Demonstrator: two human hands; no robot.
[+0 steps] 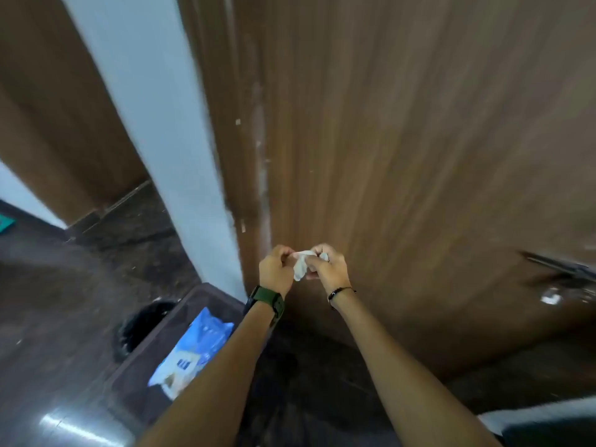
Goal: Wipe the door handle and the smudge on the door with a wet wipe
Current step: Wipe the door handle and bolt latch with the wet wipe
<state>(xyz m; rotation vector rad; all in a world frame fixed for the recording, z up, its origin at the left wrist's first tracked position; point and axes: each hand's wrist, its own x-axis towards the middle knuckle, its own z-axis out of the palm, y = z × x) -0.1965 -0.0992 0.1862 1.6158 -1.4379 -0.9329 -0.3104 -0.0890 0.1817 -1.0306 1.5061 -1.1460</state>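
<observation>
The wet wipe is a small white sheet, crumpled and bunched, hanging just below the centre of the frame, pinched on both sides. The door is a broad panel of brown wood grain filling the upper right and centre, with pale streaks and chipped spots running down its left edge. The door handle shows at the right edge of the frame as a dark, blurred bar; its shape is hard to tell.

blue wipes pack lying on dark brown stool top | black bin standing just beside it on dark floor | white wall strip running alongside
</observation>
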